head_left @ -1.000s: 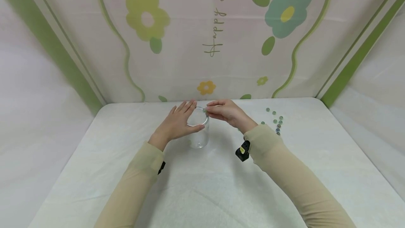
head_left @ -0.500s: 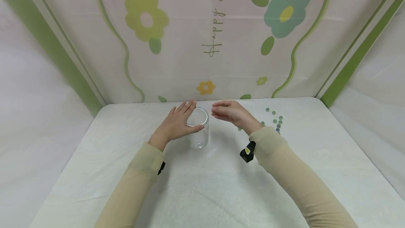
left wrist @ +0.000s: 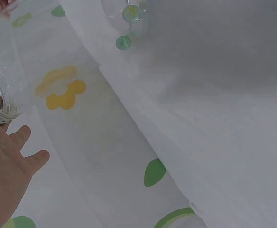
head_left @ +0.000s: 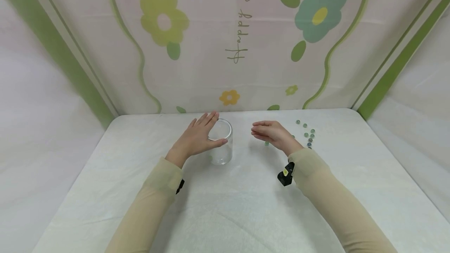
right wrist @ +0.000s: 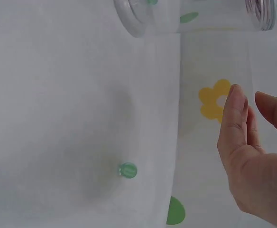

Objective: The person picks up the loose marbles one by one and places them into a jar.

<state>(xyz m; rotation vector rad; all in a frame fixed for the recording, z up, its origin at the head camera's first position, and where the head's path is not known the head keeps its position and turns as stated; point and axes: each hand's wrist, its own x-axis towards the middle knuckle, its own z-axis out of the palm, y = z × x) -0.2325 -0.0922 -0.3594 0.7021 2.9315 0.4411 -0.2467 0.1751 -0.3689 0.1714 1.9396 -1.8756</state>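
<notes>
In the head view a clear glass jar (head_left: 225, 150) stands upright on the white-covered table. My left hand (head_left: 195, 137) holds it by the rim, thumb on the near side and fingers on the far side. Green glass marbles (left wrist: 132, 14) show at the jar's base in the left wrist view. My right hand (head_left: 272, 132) hovers to the right of the jar. Its fingers lie together, the thumb stands apart in the right wrist view, and nothing is between them. A single green marble (right wrist: 128, 170) lies on the cloth below that hand.
Several green and darker marbles (head_left: 306, 134) lie scattered at the right of the table (head_left: 218, 214), beyond my right wrist. A flower-printed cloth (head_left: 207, 65) hangs along the back edge, and white cloth walls rise at both sides.
My right hand has let go of a green marble at the jar's mouth and moved away to the right, lower over the table. The left hand and the jar have stayed put.
</notes>
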